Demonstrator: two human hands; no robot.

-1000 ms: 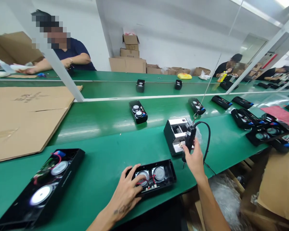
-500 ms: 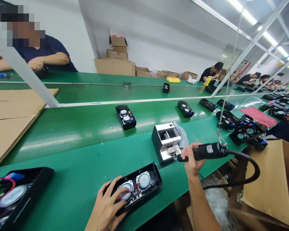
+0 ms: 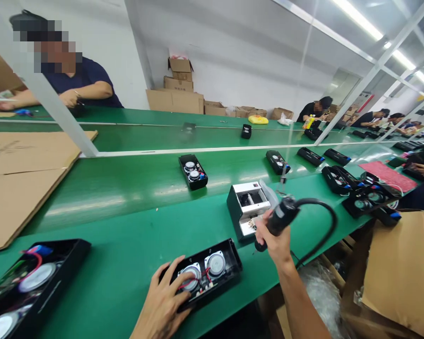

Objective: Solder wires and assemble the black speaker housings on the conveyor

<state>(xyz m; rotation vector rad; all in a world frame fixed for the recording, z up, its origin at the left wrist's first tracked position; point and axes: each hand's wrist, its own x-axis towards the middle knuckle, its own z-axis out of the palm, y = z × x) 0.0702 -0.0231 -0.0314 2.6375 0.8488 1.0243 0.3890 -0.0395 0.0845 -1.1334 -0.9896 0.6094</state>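
Observation:
My left hand (image 3: 166, 297) is closed around the left end of an open black speaker case (image 3: 212, 285); its fingers reach over the rim. Inside the case are two round speaker drivers with red wires. My right hand (image 3: 276, 242) grips a black electric screwdriver (image 3: 285, 214), tilted with its tip low between the case and a screw feeder (image 3: 252, 202). Too blurred to make out is whether the tip carries a screw. A cord runs from the screwdriver's upper end, and a hanging line is above it.
Another open speaker case (image 3: 53, 282) lies at the near left. More cases, such as this one (image 3: 193, 172), sit on the green belt. Flat cardboard (image 3: 38, 174) is at the left, a carton (image 3: 399, 268) at the lower right. A co-worker (image 3: 88, 84) sits across the bench.
My right hand has drawn the screwdriver away from the screw feeder toward me, swinging it from nearly level to steeply tilted. My left hand keeps its hold on the speaker case. The view has shifted slightly.

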